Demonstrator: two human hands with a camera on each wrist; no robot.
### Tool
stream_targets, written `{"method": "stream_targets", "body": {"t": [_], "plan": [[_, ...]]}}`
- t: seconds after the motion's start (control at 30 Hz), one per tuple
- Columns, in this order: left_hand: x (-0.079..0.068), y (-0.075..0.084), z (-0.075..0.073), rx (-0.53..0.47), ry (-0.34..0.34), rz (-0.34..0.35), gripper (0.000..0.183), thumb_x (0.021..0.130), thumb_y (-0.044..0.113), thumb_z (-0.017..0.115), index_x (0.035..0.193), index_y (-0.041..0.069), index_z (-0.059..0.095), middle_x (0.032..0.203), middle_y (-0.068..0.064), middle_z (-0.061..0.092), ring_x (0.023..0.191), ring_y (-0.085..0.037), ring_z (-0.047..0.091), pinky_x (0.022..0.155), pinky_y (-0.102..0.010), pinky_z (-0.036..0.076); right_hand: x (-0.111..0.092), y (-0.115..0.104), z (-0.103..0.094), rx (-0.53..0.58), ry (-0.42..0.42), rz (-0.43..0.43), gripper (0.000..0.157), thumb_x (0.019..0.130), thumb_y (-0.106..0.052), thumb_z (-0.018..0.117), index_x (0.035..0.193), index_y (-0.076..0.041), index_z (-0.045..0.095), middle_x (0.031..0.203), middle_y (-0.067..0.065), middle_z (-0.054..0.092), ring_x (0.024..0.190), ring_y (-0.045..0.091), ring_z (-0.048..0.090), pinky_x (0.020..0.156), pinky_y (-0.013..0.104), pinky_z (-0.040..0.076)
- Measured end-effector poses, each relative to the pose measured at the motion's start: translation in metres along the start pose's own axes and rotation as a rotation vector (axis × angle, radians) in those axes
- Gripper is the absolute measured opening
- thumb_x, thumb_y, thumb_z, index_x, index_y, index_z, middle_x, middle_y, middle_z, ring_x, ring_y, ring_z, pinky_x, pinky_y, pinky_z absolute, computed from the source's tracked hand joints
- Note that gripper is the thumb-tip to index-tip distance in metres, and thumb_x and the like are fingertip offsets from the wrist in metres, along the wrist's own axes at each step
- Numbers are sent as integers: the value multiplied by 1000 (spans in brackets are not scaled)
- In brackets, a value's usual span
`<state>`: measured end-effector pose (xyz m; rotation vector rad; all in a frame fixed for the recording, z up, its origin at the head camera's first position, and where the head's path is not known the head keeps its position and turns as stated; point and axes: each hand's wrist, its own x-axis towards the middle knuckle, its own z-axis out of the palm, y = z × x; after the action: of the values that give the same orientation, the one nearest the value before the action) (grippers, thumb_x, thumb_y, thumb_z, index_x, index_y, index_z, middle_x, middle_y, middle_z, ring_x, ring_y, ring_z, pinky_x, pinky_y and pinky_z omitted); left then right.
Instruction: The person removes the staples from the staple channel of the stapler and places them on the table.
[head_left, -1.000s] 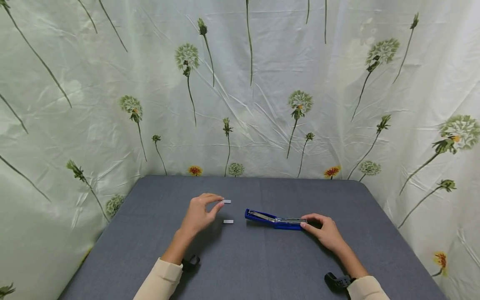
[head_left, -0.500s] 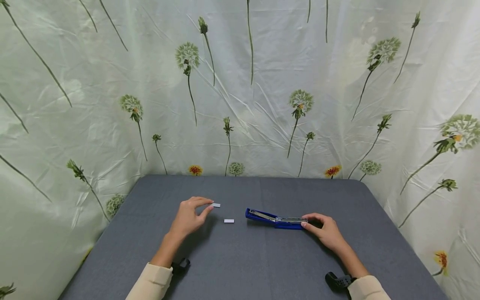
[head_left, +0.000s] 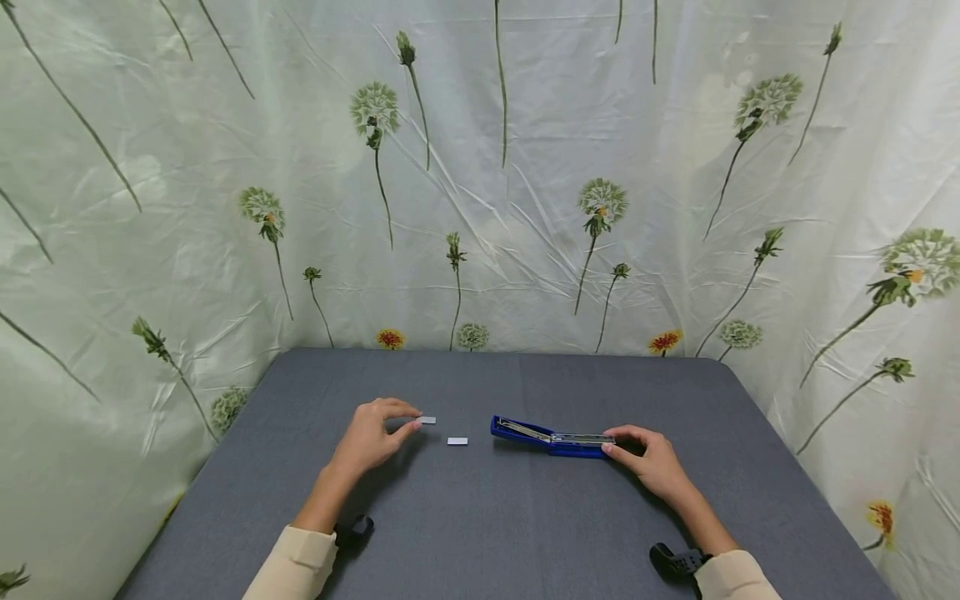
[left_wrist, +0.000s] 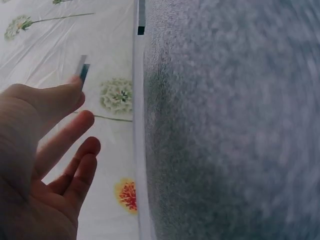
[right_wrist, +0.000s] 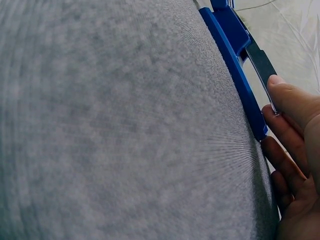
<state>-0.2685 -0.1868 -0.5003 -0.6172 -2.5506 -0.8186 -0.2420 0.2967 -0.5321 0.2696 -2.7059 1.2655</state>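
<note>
A blue stapler (head_left: 574,451) lies opened out on the table, its top part swung back to the left and its metal channel showing. My right hand (head_left: 649,463) pinches the stapler's right end between thumb and fingers; the right wrist view shows the thumb on the dark metal arm (right_wrist: 261,65) above the blue base (right_wrist: 235,75). My left hand (head_left: 372,435) pinches a small silvery strip of staples (head_left: 427,421) by its end, above the table. Another strip of staples (head_left: 457,442) lies on the table between that hand and the stapler.
A dark grey cloth covers the table (head_left: 525,525). Behind it and at both sides hangs a pale curtain (head_left: 495,208) printed with dandelions. Each wrist wears a black camera band (head_left: 675,560).
My left hand has moved left and slightly toward me with its strip of staples, away from the stapler. My right hand and the stapler have stayed in place.
</note>
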Motion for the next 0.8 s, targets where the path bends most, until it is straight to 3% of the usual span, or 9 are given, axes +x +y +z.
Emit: {"method": "stream_targets", "body": {"t": [0.23,0.5,0.8], "plan": [[-2,-10,-3,-16,-133,-76,18,86,29,85,102,22,84,108,1,78,107,-28,72,96,-54,55,0,-1,-1,3,-3,-13,24,94,-33,77,113,-18,77,106,0,76,91,1,62,82,25,50],[-3,-16,-3,-38,-237,-67,14,88,29,83,101,24,84,105,4,77,104,-24,72,94,-50,57,2,-5,-1,15,-8,-12,22,94,-29,77,113,-17,77,108,2,76,91,2,61,82,25,50],[-5,-24,4,-53,-256,-40,14,89,32,82,101,26,84,104,6,77,101,-21,72,90,-47,58,0,-2,0,7,-7,6,23,93,-32,78,112,-19,77,106,0,76,92,3,62,83,25,51]]}}
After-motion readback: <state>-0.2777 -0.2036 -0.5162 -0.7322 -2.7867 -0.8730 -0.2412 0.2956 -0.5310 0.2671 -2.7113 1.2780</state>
